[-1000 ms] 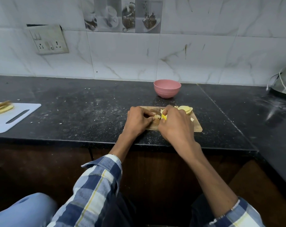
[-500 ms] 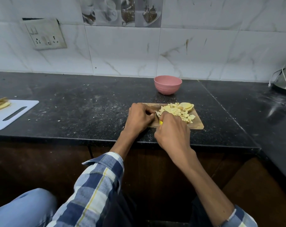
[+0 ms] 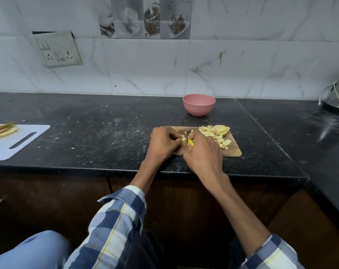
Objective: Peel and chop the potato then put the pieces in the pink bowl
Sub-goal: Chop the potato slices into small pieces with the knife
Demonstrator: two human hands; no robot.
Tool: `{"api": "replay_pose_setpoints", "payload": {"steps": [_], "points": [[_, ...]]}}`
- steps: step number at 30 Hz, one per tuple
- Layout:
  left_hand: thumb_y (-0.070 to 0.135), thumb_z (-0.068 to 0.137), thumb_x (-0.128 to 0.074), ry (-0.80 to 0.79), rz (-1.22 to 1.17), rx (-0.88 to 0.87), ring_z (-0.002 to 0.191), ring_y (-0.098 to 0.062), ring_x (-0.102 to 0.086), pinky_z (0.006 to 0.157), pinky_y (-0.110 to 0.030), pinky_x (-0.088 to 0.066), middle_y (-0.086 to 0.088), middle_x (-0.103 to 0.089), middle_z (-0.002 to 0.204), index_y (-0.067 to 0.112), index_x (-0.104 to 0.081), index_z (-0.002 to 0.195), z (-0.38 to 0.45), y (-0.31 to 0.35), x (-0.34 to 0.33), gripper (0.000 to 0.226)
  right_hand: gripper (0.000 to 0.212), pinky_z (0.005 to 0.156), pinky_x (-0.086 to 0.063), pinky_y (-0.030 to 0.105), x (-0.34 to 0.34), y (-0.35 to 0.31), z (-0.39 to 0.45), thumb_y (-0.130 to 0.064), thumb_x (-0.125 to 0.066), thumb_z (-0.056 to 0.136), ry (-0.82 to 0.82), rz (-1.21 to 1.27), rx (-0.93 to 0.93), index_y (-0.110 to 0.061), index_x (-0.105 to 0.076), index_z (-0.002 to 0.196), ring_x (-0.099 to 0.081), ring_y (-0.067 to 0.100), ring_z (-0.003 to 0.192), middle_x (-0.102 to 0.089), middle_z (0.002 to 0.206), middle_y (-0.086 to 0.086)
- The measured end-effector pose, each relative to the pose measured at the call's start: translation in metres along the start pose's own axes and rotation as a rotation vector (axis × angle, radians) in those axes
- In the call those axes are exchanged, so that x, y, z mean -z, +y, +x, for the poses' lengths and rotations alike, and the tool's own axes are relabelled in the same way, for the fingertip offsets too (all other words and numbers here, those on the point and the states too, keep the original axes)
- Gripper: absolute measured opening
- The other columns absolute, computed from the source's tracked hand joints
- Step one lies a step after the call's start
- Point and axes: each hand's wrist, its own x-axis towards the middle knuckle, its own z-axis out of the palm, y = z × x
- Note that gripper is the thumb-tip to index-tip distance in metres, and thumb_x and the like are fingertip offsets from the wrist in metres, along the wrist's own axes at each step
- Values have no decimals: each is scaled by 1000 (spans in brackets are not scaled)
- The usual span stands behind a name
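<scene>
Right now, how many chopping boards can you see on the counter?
2. A wooden chopping board lies in front of the pink bowl, under both hands. A white chopping board lies at the far left, partly cut off by the picture's edge.

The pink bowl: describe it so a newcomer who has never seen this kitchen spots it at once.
Start at the black countertop under the marble-tiled wall. Near the wall, just beyond the wooden cutting board with the chopped potato pieces, stands the pink bowl. It is the only round, pink thing there, standing apart from the board, and nothing shows above its rim.
</scene>
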Motion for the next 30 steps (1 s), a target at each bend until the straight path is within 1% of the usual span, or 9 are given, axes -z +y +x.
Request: {"api": "replay_pose_setpoints", "payload": {"steps": [3,6,10,13,17,20,22,24,30], "points": [[9,71,-78,-1,-11,-25,74,-3,-70,78,-37,-60,14,-74,75,23,-80,70,0,0,-1,15,38,81,-45,40,-3,0,6,-20,-62,97,-38,-3,-18,-19,-56,134,-62,33,107,-66,115,10],[9,71,-78,0,-21,-22,74,-4,-70,77,-38,-60,12,-74,74,21,-80,69,1,0,-2,13,35,82,-45,40,1,2,6,-21,-63,96,-64,-25,-34,-19,-58,130,-61,34,108,-66,118,10],[7,72,-80,-3,-16,-16,73,-1,-69,79,-35,-60,13,-74,74,20,-82,72,3,-1,-2,14,28,74,-41,35,18,5,-4,-19,-67,92,-96,-91,-14,-22,-62,120,-61,29,101,-65,112,6],[13,76,-83,3,-14,-5,76,0,-70,83,-35,-60,13,-77,79,21,-84,79,4,-5,-4,9,24,71,-42,34,28,9,-8,-18,-68,90,-71,-104,-5,-23,-65,113,-62,26,92,-67,104,4],[16,76,-83,4,-3,6,79,-1,-70,85,-35,-59,10,-79,83,23,-85,83,3,-9,-2,10,29,72,-43,37,19,5,-6,-21,-64,93,-6,-41,21,-25,-60,121,-62,31,99,-67,107,6],[14,75,-83,3,-15,14,77,0,-71,83,-35,-60,11,-79,82,23,-85,81,3,-8,-2,11,32,75,-47,39,4,0,-3,-21,-62,95,-2,-25,45,-23,-57,127,-62,31,100,-67,107,7],[13,75,-82,8,-14,18,76,0,-70,81,-35,-60,12,-78,80,23,-85,79,2,-8,-1,11,35,73,-44,38,-6,-2,-2,-20,-61,96,0,-24,33,-21,-56,131,-63,30,100,-66,107,8],[11,74,-80,9,-13,15,76,-2,-70,80,-36,-59,12,-77,78,24,-84,76,2,-6,-1,14,34,73,-41,38,-17,-4,-5,-19,-60,97,8,-22,21,-20,-54,131,-63,31,101,-67,108,9],[7,75,-78,19,-2,6,74,-1,-69,80,-33,-60,14,-76,77,24,-83,75,0,-2,0,17,34,77,-44,39,-13,1,-9,-19,-60,96,-31,-10,5,-22,-56,129,-62,32,104,-66,112,9]]}}
